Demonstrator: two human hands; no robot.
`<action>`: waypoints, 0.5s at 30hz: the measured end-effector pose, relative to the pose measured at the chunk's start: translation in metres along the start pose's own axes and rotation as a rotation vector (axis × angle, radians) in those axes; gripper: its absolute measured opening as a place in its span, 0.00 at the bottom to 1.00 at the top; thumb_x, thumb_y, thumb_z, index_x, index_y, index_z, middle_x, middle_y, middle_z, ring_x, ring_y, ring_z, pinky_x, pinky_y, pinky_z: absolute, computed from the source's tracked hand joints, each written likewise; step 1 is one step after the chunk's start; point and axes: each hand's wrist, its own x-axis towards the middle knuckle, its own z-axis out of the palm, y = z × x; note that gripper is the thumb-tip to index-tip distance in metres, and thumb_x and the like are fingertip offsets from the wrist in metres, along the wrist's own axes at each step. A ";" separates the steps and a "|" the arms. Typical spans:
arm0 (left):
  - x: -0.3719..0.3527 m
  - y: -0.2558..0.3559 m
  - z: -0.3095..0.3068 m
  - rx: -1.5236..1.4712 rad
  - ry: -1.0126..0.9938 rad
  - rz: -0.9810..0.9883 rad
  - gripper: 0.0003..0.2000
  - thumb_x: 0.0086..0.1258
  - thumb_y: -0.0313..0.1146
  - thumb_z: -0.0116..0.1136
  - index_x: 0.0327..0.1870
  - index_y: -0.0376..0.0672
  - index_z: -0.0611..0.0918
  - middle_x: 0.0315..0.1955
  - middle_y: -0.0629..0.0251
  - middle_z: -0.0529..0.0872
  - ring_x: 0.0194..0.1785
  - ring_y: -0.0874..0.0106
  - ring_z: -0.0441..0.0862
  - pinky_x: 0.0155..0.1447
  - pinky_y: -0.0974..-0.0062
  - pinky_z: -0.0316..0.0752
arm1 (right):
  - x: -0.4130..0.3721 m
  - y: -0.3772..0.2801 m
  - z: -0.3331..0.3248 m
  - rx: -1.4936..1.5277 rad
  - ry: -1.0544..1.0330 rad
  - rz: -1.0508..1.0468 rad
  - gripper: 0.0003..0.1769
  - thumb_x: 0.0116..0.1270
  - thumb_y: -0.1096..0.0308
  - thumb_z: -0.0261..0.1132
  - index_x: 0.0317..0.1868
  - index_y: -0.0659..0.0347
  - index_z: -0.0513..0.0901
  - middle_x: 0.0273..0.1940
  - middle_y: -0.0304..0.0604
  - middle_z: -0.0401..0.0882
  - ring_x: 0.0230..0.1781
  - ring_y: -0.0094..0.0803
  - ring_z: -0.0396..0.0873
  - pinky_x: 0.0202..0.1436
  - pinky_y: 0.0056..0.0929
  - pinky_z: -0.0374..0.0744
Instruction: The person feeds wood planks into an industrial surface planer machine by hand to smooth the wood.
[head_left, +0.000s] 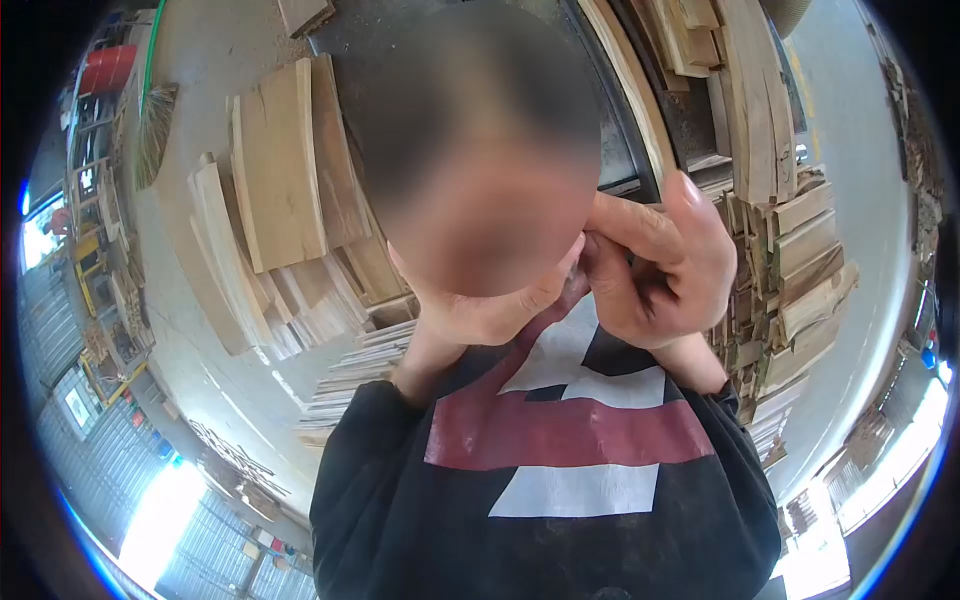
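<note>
My left hand is raised close in front of me. Most of it lies behind a large blurred patch, and the part that shows is bent, with one finger or thumb pointing right. Close beside it is my right hand, its fingers curled and their tips pressed together at the edge of the blur. One digit of the right hand sticks up. Both hands meet near the middle of the view. Whatever lies between them is hidden or too small to name. Below them is my dark shirt with maroon and white bands.
Wide wooden boards lean or lie on the left, above a stack of thin boards. More cut timber is piled on the right. A broom with a green handle is at far left, near a red container.
</note>
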 end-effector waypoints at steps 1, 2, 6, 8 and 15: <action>-0.001 0.001 0.002 -0.007 0.057 -0.084 0.18 0.67 0.23 0.72 0.59 0.34 0.86 0.56 0.50 0.84 0.46 0.65 0.89 0.48 0.77 0.85 | -0.001 -0.001 -0.002 0.007 -0.024 0.102 0.38 0.69 0.80 0.72 0.78 0.64 0.69 0.45 0.48 0.93 0.40 0.41 0.94 0.45 0.27 0.88; -0.001 0.001 0.004 -0.014 0.113 -0.164 0.16 0.67 0.22 0.72 0.56 0.32 0.87 0.55 0.50 0.85 0.44 0.66 0.89 0.46 0.76 0.84 | -0.002 0.002 -0.004 0.010 -0.038 0.148 0.38 0.69 0.80 0.72 0.78 0.65 0.69 0.44 0.48 0.93 0.40 0.40 0.94 0.45 0.27 0.88; -0.017 -0.032 -0.009 0.423 0.262 -0.223 0.07 0.70 0.25 0.71 0.46 0.33 0.88 0.39 0.55 0.87 0.35 0.74 0.86 0.38 0.77 0.79 | -0.018 0.038 -0.028 -0.115 -0.195 0.477 0.30 0.70 0.80 0.71 0.72 0.65 0.77 0.41 0.48 0.93 0.38 0.32 0.93 0.42 0.27 0.87; -0.043 -0.039 -0.037 0.742 0.149 -0.415 0.10 0.75 0.32 0.68 0.37 0.33 0.89 0.23 0.62 0.85 0.26 0.78 0.82 0.31 0.78 0.74 | -0.027 0.051 -0.053 -0.268 -0.279 0.627 0.25 0.71 0.78 0.70 0.68 0.61 0.83 0.43 0.47 0.92 0.40 0.35 0.93 0.44 0.30 0.87; -0.233 -0.055 -0.096 0.870 -0.177 -0.928 0.29 0.79 0.60 0.57 0.40 0.34 0.86 0.31 0.42 0.87 0.35 0.55 0.88 0.42 0.60 0.79 | -0.078 0.055 -0.136 -0.656 -0.598 0.573 0.14 0.69 0.68 0.72 0.54 0.56 0.89 0.75 0.59 0.70 0.77 0.56 0.69 0.79 0.48 0.68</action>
